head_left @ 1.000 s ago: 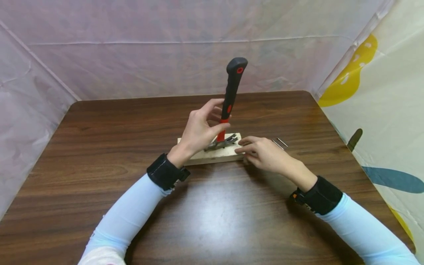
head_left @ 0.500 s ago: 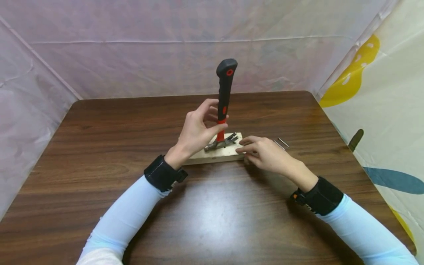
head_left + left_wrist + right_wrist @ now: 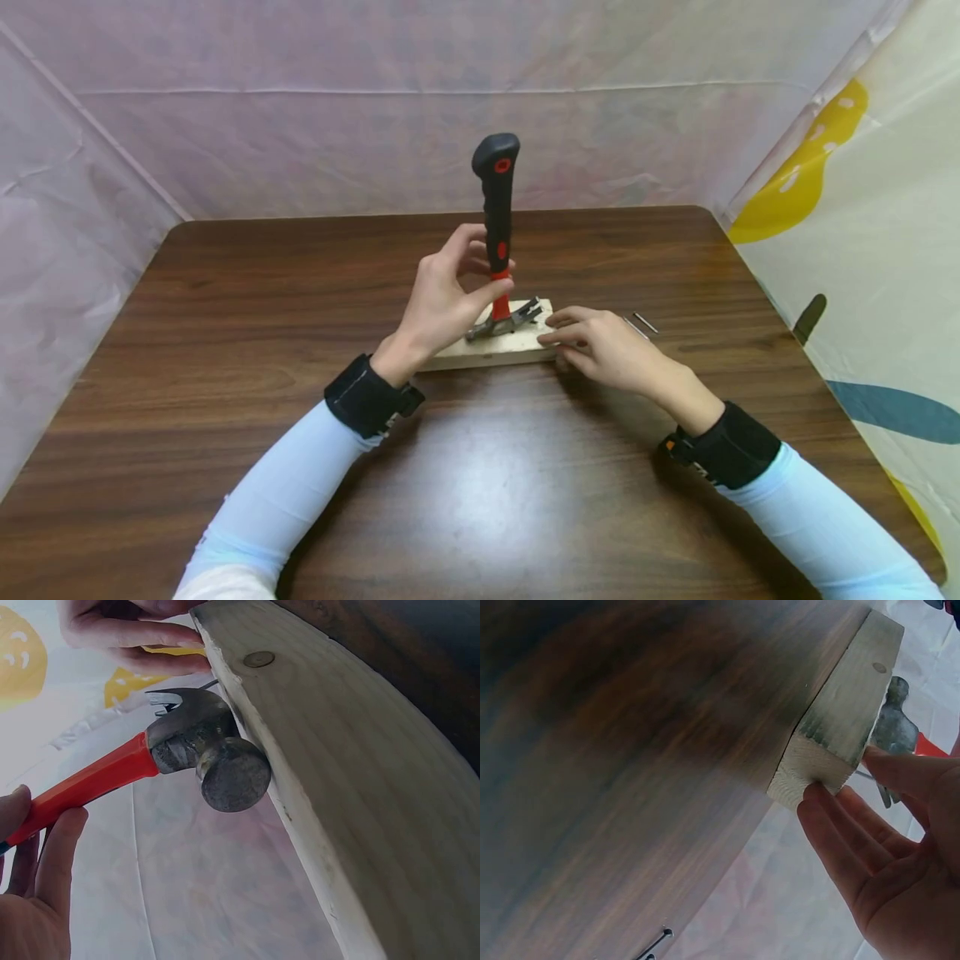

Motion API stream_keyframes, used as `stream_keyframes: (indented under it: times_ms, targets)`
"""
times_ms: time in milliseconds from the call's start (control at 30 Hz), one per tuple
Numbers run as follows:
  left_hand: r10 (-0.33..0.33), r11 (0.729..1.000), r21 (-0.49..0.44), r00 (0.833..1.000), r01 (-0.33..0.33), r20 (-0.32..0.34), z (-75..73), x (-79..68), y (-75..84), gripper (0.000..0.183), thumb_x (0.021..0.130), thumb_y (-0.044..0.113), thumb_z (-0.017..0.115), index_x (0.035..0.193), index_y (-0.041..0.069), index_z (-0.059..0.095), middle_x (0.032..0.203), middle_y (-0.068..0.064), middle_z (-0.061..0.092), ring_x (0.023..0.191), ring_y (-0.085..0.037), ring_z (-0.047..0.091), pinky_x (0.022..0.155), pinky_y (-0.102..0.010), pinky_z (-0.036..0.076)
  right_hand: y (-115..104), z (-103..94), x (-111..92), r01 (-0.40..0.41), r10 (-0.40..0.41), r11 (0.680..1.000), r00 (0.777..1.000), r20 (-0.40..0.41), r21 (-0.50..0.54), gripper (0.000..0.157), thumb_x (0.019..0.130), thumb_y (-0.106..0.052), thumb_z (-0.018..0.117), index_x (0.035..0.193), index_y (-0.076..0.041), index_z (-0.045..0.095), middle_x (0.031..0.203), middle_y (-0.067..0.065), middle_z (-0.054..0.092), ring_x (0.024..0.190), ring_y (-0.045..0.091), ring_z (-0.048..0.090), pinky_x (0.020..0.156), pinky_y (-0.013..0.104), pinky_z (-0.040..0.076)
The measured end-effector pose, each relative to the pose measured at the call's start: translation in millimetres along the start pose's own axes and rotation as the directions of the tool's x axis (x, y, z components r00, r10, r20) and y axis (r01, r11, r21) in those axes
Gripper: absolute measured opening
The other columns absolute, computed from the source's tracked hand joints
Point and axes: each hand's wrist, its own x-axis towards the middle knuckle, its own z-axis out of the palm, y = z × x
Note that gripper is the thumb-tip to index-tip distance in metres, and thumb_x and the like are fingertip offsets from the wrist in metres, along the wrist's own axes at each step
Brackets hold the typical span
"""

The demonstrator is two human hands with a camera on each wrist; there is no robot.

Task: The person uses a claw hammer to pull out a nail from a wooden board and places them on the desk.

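My left hand [image 3: 442, 300] holds a claw hammer [image 3: 498, 200] low on its handle, between thumb and fingers. The black-and-red handle stands nearly upright, butt up. Its steel head [image 3: 199, 739] rests on top of a pale wooden block [image 3: 487, 358]. In the left wrist view, a thin nail [image 3: 209, 685] shows between the claw and the wood. My right hand [image 3: 600, 346] grips the block's right end. The right wrist view shows its fingertips [image 3: 819, 796] against the end grain and another digit at the upper edge, beside the nail.
Two loose nails [image 3: 646, 322] lie on the brown wooden table [image 3: 225, 333] just beyond my right hand. Pale sheeting [image 3: 375, 150] hangs behind the table's far edge, and a patterned sheet [image 3: 885, 250] hangs on the right.
The hammer's handle has swung leftward, from leaning right to nearly upright, with my left hand moving slightly along. My right hand stays at the block's end.
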Motion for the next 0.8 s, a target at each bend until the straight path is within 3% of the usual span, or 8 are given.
stream_keyframes:
  times_ms: [433,633,800]
  targets:
    - [-0.018,0.999,-0.051,0.997,0.014,-0.078,-6.4,-4.8,-0.4,0.045,0.081,-0.009,0.076,0.117,0.006,0.052,0.096,-0.009,0.068,0.083,-0.022,0.069,0.077,-0.029,0.054,0.9,-2.5,0.5,0.000,0.001,1.000,1.000,-0.021,0.013,0.024,0.087,-0.004,0.073,0.110,-0.011,0.075,0.116,0.007,0.063,0.098,0.020,0.066,0.078,0.030,0.051]
    - [-0.035,0.998,-0.065,0.995,0.028,-0.097,-10.9,-6.7,20.5,0.044,0.080,-0.016,0.073,0.115,-0.002,0.050,0.095,-0.018,0.067,0.080,-0.034,0.068,0.077,-0.035,0.054,1.9,-0.5,4.3,0.005,-0.005,1.000,0.995,-0.103,-0.003,0.017,0.088,-0.006,0.073,0.105,-0.006,0.073,0.107,0.005,0.066,0.095,0.021,0.066,0.081,0.032,0.052]
    - [-0.063,0.996,-0.074,0.991,0.055,-0.121,-14.6,-8.1,31.1,0.042,0.081,-0.016,0.072,0.113,-0.003,0.049,0.095,-0.018,0.066,0.084,-0.035,0.068,0.079,-0.036,0.054,0.1,-0.9,11.6,-0.038,0.051,0.996,0.984,-0.173,0.080,0.029,0.087,0.000,0.072,0.115,0.000,0.062,0.104,0.008,0.067,0.088,0.022,0.069,0.077,0.028,0.054]
